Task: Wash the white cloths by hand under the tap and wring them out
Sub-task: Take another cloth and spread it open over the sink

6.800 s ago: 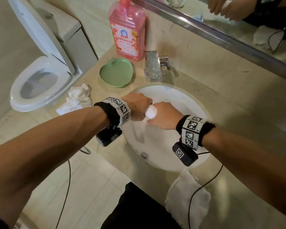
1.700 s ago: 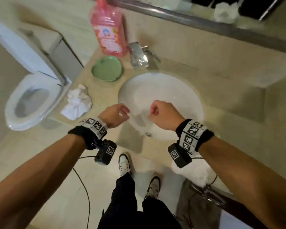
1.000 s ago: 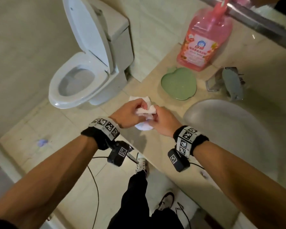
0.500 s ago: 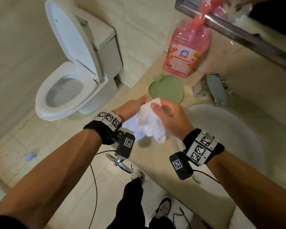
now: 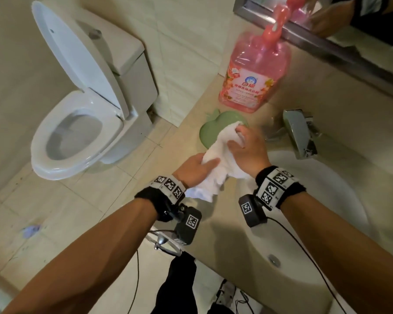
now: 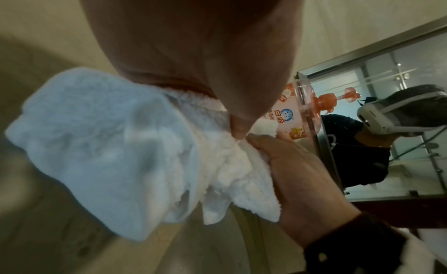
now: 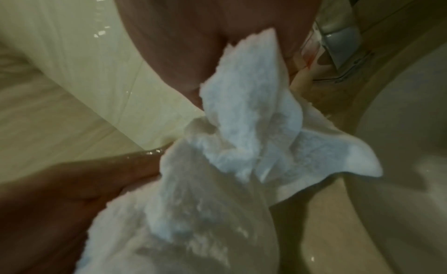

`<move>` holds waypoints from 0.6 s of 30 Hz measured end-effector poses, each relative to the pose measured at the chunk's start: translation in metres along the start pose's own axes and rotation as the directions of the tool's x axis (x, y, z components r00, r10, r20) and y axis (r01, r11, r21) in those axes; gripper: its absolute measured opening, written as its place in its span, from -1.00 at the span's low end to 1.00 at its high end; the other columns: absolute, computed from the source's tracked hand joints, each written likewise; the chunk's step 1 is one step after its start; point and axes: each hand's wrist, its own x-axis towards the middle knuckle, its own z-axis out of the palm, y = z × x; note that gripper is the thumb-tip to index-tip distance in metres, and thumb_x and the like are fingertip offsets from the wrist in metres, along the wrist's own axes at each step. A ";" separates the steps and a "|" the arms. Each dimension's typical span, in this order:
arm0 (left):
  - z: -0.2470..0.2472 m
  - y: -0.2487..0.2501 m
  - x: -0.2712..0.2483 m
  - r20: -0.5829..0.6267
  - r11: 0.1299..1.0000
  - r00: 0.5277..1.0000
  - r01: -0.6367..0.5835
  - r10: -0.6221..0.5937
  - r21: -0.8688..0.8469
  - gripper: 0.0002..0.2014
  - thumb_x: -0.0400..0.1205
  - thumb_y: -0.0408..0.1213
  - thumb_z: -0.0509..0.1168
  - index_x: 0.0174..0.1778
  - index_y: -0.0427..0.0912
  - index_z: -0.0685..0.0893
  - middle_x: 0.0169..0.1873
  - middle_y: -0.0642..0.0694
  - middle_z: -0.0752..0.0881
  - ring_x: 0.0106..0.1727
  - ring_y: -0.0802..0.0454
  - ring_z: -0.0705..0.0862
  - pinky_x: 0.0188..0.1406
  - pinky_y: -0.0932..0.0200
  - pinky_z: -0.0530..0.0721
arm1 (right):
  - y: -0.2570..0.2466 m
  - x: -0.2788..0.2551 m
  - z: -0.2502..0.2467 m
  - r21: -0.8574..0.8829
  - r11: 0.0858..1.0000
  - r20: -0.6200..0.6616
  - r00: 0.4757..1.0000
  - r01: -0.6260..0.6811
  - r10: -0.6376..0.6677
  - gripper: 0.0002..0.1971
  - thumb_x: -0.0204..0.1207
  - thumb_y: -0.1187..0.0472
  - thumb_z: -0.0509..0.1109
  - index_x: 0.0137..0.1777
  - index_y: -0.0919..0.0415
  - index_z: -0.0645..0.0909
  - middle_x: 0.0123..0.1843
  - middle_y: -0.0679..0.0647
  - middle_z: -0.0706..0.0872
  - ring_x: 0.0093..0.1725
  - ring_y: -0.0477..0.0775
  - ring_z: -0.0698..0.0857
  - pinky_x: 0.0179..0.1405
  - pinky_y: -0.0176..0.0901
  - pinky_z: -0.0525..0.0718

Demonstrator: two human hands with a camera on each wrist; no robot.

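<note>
Mid-frame, we grip the white cloth (image 5: pixel 216 162) with left hand (image 5: pixel 194 168) and right hand (image 5: pixel 250 150), the tap (image 5: pixel 298 134) lying right.

Beige tiled bathroom — toilet (image 5: pixel 77 123), mirror (image 5: pixel 359 41)

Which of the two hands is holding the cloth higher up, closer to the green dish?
The right hand: it grips the white cloth at its top end, right over the green dish. The left hand holds it lower down.
</note>
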 end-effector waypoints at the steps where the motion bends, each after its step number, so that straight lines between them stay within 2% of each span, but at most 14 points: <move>1: 0.000 0.001 0.004 -0.014 0.999 1.000 0.027 -0.027 -0.029 -0.69 0.71 0.02 0.25 0.19 -0.12 0.68 0.12 -0.19 0.78 0.14 -0.13 0.75 0.15 0.09 0.62 | 0.001 0.007 0.004 -0.035 0.999 0.004 1.000 0.009 -0.008 -0.63 0.62 0.17 0.40 0.42 0.16 0.58 0.33 0.20 0.57 0.26 0.19 0.55 0.28 -0.15 0.43; 4: -0.001 0.002 0.014 0.025 0.990 0.995 0.100 -0.098 -0.102 -0.56 0.72 0.04 0.24 0.35 -0.21 0.65 0.18 -0.21 0.77 0.17 -0.11 0.74 0.30 0.01 0.63 | 0.003 0.023 0.016 -0.226 0.973 0.021 0.999 0.047 -0.043 -0.62 0.62 0.12 0.36 0.43 0.09 0.60 0.29 0.26 0.62 0.09 0.17 0.55 0.09 -0.17 0.41; 6: -0.004 0.003 0.019 0.031 0.988 0.991 0.133 -0.131 -0.083 -0.53 0.71 0.10 0.21 0.37 -0.17 0.63 0.18 -0.19 0.77 0.15 -0.13 0.75 0.31 -0.08 0.64 | 0.003 0.030 0.020 -0.316 0.948 0.080 0.997 0.048 -0.024 -0.57 0.65 0.09 0.34 0.51 0.09 0.56 0.33 0.32 0.62 0.21 0.29 0.61 0.21 -0.03 0.52; 8: -0.007 0.003 0.023 0.024 0.986 0.987 0.160 -0.159 -0.046 -0.51 0.71 0.13 0.19 0.40 -0.14 0.60 0.20 -0.17 0.76 0.13 -0.12 0.75 0.28 -0.06 0.66 | 0.001 0.034 0.023 -0.343 0.939 0.124 0.992 0.039 0.004 -0.54 0.67 0.08 0.34 0.56 0.10 0.53 0.37 0.36 0.59 0.32 0.37 0.59 0.30 0.05 0.55; 11: -0.010 0.003 0.025 0.042 0.984 0.985 0.171 -0.169 -0.040 -0.47 0.69 0.15 0.20 0.46 -0.12 0.55 0.24 -0.17 0.74 0.19 -0.15 0.73 0.34 -0.13 0.62 | -0.001 0.034 0.025 -0.311 0.949 0.053 0.998 0.058 -0.044 -0.61 0.61 0.12 0.37 0.43 0.12 0.60 0.26 0.31 0.61 0.21 0.34 0.62 0.12 -0.10 0.50; 13: -0.010 0.002 0.024 0.067 0.984 0.986 0.156 -0.150 -0.085 -0.52 0.67 0.17 0.23 0.39 -0.06 0.60 0.17 -0.11 0.77 0.16 -0.12 0.75 0.34 -0.16 0.62 | -0.002 0.031 0.026 -0.260 0.963 -0.017 0.997 0.069 -0.076 -0.62 0.56 0.19 0.39 0.37 0.18 0.63 0.19 0.30 0.59 0.12 0.30 0.60 0.04 -0.16 0.43; 15: -0.011 0.001 0.023 0.092 0.977 0.985 0.160 -0.148 -0.139 -0.55 0.67 0.19 0.21 0.32 -0.02 0.64 0.14 -0.08 0.79 0.16 -0.10 0.75 0.35 -0.16 0.61 | -0.002 0.028 0.026 -0.239 0.969 -0.014 0.998 0.061 -0.066 -0.63 0.55 0.22 0.40 0.35 0.22 0.64 0.17 0.30 0.58 0.08 0.28 0.59 0.04 -0.16 0.43; 18: -0.012 -0.003 0.024 0.049 0.955 0.972 0.234 -0.229 -0.181 -0.47 0.73 0.18 0.08 0.46 -0.09 0.57 0.39 -0.17 0.65 0.41 -0.18 0.60 0.47 -0.11 0.50 | -0.006 0.024 0.020 -0.182 0.983 -0.054 0.998 0.017 -0.028 -0.76 0.52 0.22 0.42 0.17 0.24 0.67 0.08 0.22 0.59 -0.03 0.16 0.52 -0.10 -0.21 0.29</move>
